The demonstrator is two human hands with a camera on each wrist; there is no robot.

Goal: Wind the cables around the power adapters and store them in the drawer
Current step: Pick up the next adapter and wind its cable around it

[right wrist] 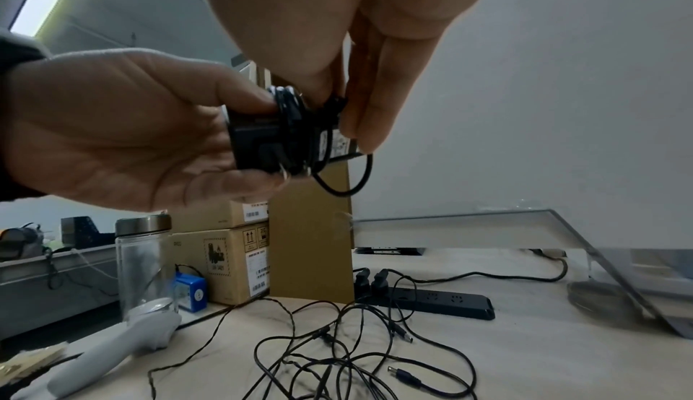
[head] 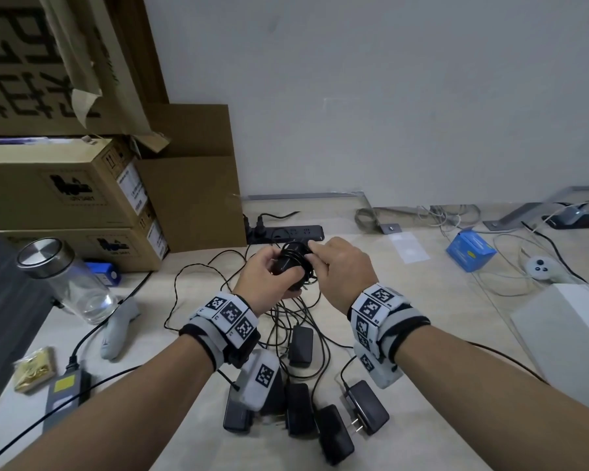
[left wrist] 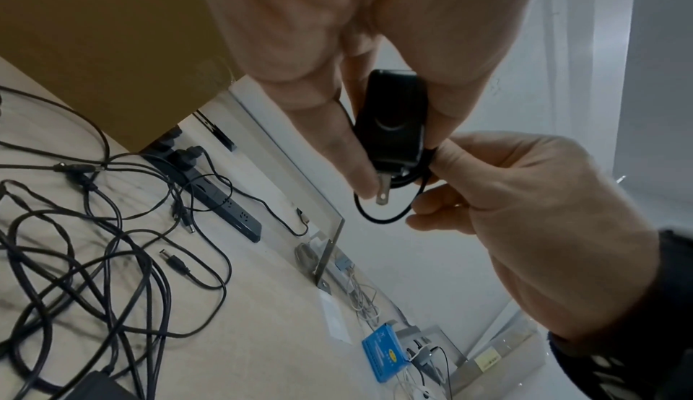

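Held above the desk [head: 456, 334]: black power adapter [head: 288, 265], pinched by its flat sides in the left hand [head: 264, 273]; right hand [head: 342, 271] pinching the thin cable [left wrist: 382, 218] against it; probably light, rigid, smooth; cable limp yet springy, apt to unwind; best gripped across the body, clear of the prongs [left wrist: 381, 196].

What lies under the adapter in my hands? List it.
Under the held adapter, loose black cables tangle on the desk, with another adapter nearer me. The hands cover the desk directly beneath.

Office desk, stacked cardboard boxes [head: 62, 195], power strip [head: 286, 233], white wall [head: 388, 96]
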